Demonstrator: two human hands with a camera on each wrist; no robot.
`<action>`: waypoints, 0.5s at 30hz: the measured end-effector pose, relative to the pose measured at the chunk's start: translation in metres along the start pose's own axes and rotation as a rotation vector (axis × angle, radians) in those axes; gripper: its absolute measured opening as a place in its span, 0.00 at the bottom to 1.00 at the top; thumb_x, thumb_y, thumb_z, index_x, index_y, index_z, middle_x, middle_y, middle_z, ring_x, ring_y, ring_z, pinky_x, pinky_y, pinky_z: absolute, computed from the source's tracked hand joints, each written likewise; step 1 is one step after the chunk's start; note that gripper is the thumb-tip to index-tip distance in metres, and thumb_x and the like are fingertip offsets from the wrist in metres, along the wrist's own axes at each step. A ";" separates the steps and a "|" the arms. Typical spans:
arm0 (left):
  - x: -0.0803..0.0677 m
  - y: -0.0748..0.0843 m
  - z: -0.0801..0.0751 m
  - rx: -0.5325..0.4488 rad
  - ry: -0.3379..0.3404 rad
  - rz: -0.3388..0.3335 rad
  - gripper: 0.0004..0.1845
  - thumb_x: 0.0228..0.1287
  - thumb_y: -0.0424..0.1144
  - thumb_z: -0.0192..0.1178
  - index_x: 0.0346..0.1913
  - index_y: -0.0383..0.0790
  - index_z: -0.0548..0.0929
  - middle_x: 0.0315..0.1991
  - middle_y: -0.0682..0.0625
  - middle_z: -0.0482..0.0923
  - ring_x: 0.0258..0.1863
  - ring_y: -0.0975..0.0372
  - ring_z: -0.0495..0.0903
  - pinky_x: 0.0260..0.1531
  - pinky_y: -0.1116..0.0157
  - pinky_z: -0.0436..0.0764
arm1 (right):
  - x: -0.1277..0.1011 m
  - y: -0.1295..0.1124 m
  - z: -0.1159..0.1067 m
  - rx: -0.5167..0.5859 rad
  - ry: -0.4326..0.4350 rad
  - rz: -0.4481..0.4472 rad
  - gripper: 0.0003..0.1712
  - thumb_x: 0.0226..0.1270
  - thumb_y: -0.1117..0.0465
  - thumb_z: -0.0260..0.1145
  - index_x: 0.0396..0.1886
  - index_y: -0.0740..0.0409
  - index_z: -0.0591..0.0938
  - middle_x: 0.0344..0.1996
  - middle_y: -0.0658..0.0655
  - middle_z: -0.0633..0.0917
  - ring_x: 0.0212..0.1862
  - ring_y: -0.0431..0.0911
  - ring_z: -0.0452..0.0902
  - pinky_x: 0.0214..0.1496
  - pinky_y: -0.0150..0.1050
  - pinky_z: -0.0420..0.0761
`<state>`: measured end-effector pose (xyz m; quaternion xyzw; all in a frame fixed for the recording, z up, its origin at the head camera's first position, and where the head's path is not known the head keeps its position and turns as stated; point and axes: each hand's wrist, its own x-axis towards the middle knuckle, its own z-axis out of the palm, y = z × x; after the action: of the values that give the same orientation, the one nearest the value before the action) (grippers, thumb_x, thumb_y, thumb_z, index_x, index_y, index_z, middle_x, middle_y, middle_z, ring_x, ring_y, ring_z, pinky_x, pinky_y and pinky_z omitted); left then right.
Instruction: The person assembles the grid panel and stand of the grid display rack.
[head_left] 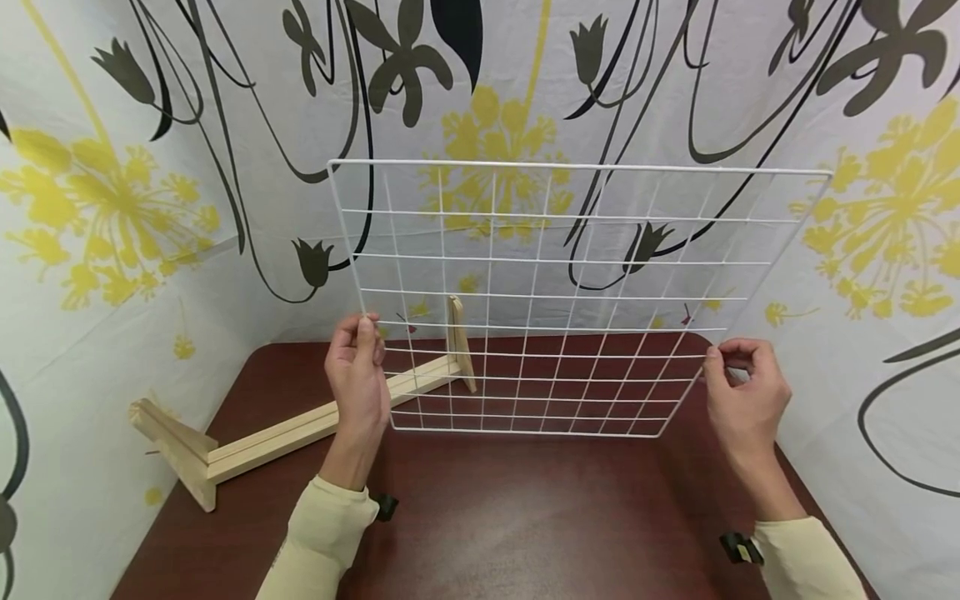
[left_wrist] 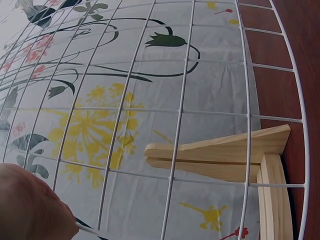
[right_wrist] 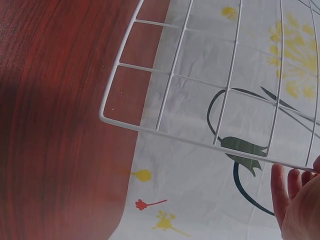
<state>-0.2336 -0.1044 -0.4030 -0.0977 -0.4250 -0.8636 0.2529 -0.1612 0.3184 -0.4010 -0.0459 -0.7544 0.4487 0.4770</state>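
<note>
Up close, my left hand had its fingers and thumb pinched on the left edge wire of the white wire grid panel, low on that side. My right hand did the same on the right edge, its fingers curled round the slanting wire near the lower corner. In the right wrist view the fingertips sat against the frame wire, with the panel's rounded corner over the table. In the left wrist view only a blurred part of the left hand showed at the bottom corner, touching a wire.

Between the two hands the grid panel stood nearly upright, its top leaning away from me, its lower edge just above the dark red-brown table; I could not tell whether it touched. Behind the panel and to the left, a pale wooden stand lay on the table: a long slotted rail with a cross foot at the near end and another foot at the far end, seen through the mesh. White cloth printed with yellow flowers and dark stems hung around the table.
</note>
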 end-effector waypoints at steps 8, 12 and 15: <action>0.000 -0.001 0.003 -0.007 0.007 0.016 0.05 0.80 0.34 0.57 0.46 0.38 0.83 0.33 0.53 0.78 0.28 0.63 0.61 0.33 0.68 0.59 | -0.004 0.000 -0.001 -0.031 0.012 0.007 0.14 0.69 0.68 0.68 0.48 0.77 0.80 0.36 0.35 0.81 0.36 0.20 0.80 0.37 0.12 0.76; 0.000 -0.002 0.005 -0.015 0.016 0.007 0.05 0.80 0.34 0.58 0.45 0.38 0.83 0.34 0.54 0.79 0.28 0.64 0.62 0.33 0.69 0.61 | -0.007 0.005 0.000 -0.071 0.024 0.024 0.17 0.69 0.67 0.69 0.52 0.74 0.80 0.40 0.35 0.82 0.41 0.21 0.81 0.38 0.12 0.75; -0.001 -0.003 0.005 -0.019 0.023 -0.001 0.05 0.81 0.34 0.57 0.45 0.39 0.83 0.36 0.54 0.80 0.28 0.65 0.63 0.33 0.70 0.62 | -0.011 0.009 0.004 -0.086 0.048 0.026 0.18 0.68 0.65 0.69 0.54 0.71 0.81 0.43 0.34 0.80 0.46 0.25 0.81 0.40 0.13 0.75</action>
<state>-0.2345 -0.0989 -0.4020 -0.0900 -0.4137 -0.8689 0.2565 -0.1612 0.3161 -0.4154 -0.0869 -0.7606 0.4210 0.4866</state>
